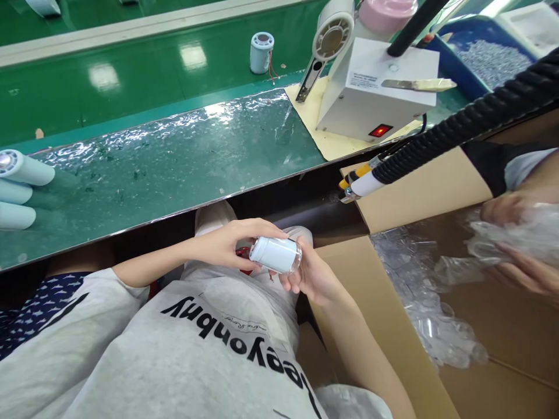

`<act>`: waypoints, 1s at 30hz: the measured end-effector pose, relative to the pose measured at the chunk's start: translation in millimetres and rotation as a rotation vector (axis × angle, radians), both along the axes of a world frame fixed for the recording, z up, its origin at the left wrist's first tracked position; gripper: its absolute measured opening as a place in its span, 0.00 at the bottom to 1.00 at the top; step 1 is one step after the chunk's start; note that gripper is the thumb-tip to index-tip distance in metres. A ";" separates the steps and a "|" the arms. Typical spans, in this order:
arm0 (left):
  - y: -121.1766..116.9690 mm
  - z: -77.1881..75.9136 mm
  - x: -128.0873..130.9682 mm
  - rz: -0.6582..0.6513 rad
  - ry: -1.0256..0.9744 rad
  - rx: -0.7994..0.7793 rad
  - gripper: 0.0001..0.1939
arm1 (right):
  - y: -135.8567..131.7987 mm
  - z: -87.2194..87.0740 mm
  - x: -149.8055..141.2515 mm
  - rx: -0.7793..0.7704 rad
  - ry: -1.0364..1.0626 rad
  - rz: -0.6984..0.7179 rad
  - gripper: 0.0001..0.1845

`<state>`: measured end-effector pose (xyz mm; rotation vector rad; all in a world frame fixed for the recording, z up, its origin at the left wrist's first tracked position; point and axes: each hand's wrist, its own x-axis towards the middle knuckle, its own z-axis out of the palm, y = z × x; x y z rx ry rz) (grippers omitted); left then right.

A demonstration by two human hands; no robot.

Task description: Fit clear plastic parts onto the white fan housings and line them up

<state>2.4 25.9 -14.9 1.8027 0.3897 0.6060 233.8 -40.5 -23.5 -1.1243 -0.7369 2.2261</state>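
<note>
Over my lap I hold a small light blue cylinder (274,254) in both hands, lying on its side, with a clear plastic cup over its right end. My left hand (233,241) is closed around its left end, where something red shows beside the fingers. At the clear end, my right hand (312,272) grips with thumb and fingers. A similar light blue cylinder (261,55) with red wires stands upright on the green surface beyond the bench. Several longer blue cylinders (28,169) lie at the bench's left end.
A white box (379,87) with a lit red switch sits on the bench, a handheld fan (331,43) beside it. A black ribbed hose (458,128) crosses at right. Another person's hands (515,244) handle clear plastic above a cardboard box (375,308) holding clear cups (428,326).
</note>
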 end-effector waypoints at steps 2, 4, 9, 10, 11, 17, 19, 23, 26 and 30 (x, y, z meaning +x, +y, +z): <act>-2.5 5.0 0.7 0.028 0.042 -0.068 0.31 | -2.7 -4.5 0.9 0.047 -0.031 0.026 0.45; -4.8 10.2 1.2 0.059 0.088 -0.177 0.32 | -6.8 -8.9 2.9 0.185 -0.110 -0.015 0.46; -8.2 14.6 2.2 0.087 0.098 -0.488 0.36 | -15.3 -15.3 10.1 1.030 -0.435 -0.233 0.39; -8.5 13.8 2.2 0.083 0.088 -0.538 0.36 | -15.5 -15.7 11.2 1.208 -0.491 -0.230 0.38; -8.7 12.8 2.0 0.080 0.081 -0.578 0.37 | -15.3 -16.0 12.2 1.362 -0.541 -0.222 0.36; -5.4 11.6 -1.7 0.048 0.147 -0.521 0.44 | -15.9 -14.3 14.5 1.396 -0.563 -0.221 0.32; -3.2 14.1 -2.8 0.018 0.110 -0.435 0.43 | -18.1 -13.8 13.6 1.180 -0.453 -0.230 0.32; -1.4 15.5 -4.6 -0.031 0.084 -0.400 0.40 | -21.8 -13.8 12.3 0.888 -0.337 -0.238 0.30; -2.2 10.0 -6.3 -0.026 0.083 -0.476 0.43 | -23.2 -11.6 14.8 0.887 -0.416 -0.228 0.26; -4.2 -2.8 -8.3 -0.071 0.096 -0.607 0.46 | -23.5 -7.6 17.2 0.916 -0.525 -0.190 0.21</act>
